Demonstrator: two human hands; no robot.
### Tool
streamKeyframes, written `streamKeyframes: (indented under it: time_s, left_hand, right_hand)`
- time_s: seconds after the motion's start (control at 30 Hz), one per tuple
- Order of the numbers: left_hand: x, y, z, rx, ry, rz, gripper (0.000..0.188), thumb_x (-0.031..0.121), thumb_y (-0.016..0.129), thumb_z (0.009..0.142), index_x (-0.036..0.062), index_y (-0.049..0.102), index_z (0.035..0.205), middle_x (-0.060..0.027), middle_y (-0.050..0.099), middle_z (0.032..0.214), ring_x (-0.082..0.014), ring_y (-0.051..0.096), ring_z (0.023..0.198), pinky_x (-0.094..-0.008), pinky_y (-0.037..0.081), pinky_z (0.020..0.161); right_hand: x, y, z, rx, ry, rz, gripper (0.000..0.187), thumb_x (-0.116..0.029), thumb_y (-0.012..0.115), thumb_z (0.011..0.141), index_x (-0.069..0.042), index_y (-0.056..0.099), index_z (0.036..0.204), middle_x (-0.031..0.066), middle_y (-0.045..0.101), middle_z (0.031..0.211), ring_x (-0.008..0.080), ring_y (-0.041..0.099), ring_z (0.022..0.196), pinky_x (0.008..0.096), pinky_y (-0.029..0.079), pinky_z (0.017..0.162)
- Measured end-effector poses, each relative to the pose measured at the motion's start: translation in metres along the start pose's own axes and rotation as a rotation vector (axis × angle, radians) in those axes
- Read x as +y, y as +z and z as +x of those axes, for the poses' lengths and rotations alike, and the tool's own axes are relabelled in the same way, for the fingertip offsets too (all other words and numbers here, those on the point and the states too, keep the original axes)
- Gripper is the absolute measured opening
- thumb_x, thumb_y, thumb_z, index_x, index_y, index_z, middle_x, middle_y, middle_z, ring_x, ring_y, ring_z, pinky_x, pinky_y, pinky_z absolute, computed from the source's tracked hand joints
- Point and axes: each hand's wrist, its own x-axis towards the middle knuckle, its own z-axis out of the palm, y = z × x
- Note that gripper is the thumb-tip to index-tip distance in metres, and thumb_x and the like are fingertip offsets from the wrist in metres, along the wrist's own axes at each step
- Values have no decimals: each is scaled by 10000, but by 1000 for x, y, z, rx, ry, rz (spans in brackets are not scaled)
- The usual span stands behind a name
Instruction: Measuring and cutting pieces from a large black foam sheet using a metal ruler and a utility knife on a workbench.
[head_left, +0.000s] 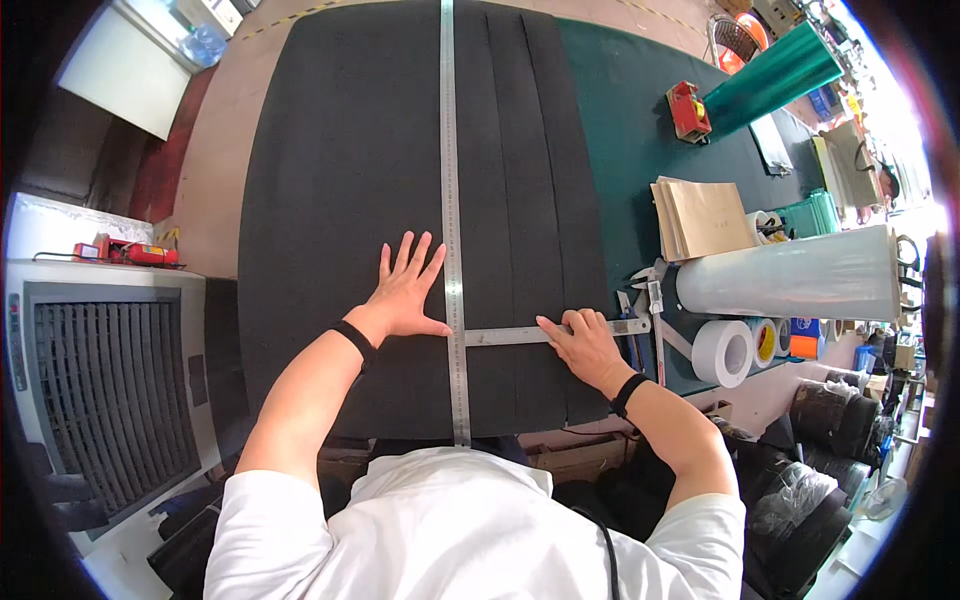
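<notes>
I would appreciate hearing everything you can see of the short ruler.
The short ruler is a flat, narrow strip of what looks like silvery metal, with a small hole near its right end. It lies crosswise on the black sheet, left end against or very near the long ruler, right end past the sheet's edge. The right hand rests on it; markings are too small to read.

Green film roll (775, 80) beside red tape dispenser (685, 112); brown paper stack (705, 220) near whitish film roll (790, 274); slatted machine (112, 385) at left.

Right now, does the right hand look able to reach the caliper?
Probably yes: the right hand, on the short ruler, is close to the caliper, and nothing tall stands between.
</notes>
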Motion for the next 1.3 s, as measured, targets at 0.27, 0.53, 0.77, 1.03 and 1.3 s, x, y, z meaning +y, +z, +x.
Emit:
streamKeyframes:
  time_s: [0.27, 0.53, 0.77, 1.03, 1.3]
  left_hand:
    - [1, 0, 0, 2, 3, 8, 1410, 700, 841, 678, 143, 35, 1692, -213, -48, 1747, -420, -104, 1607, -647, -61, 1261]
    - [0, 1, -1, 1, -1, 3, 1416, 695, 848, 671, 153, 32, 1693, -208, -50, 1748, -418, -106, 1607, -644, -60, 1263]
    - [0, -5, -2, 44, 14, -6, 1383, 697, 848, 671, 153, 89, 1691, -215, 21, 1744, -422, -38, 1611, -647, -7, 1268]
    - [-32, -39, 20, 144, -59, -104, 1227, 702, 752, 801, 84, 147, 1672, -235, 133, 1723, -417, 107, 1602, -595, 129, 1281]
    - [-89, -89, 117, 297, -32, 105, 1007, 639, 634, 942, 27, 245, 1640, -187, 259, 1704, -351, 189, 1598, -545, 182, 1287]
  right_hand:
    - [1, 2, -3, -13, -15, -60, 568, -207, 707, 960, -225, 555, 1507, 83, 548, 1117, 258, 500, 1061, 396, 430, 935]
    - [0, 3, -1, 3, -24, -45, 589, -178, 717, 944, -222, 545, 1506, 91, 539, 1108, 268, 499, 1060, 397, 437, 929]
    - [1, -2, 2, 10, 9, 24, 557, -149, 737, 911, -217, 606, 1448, 90, 536, 1073, 283, 510, 1032, 414, 450, 944]
    - [13, -41, -21, 165, 151, 159, 507, -113, 743, 862, -168, 679, 1361, 109, 568, 1036, 318, 540, 986, 431, 473, 890]
    - [59, -174, -15, 271, 297, 12, 434, -99, 737, 850, -113, 724, 1284, 123, 602, 1012, 332, 565, 970, 430, 490, 859]
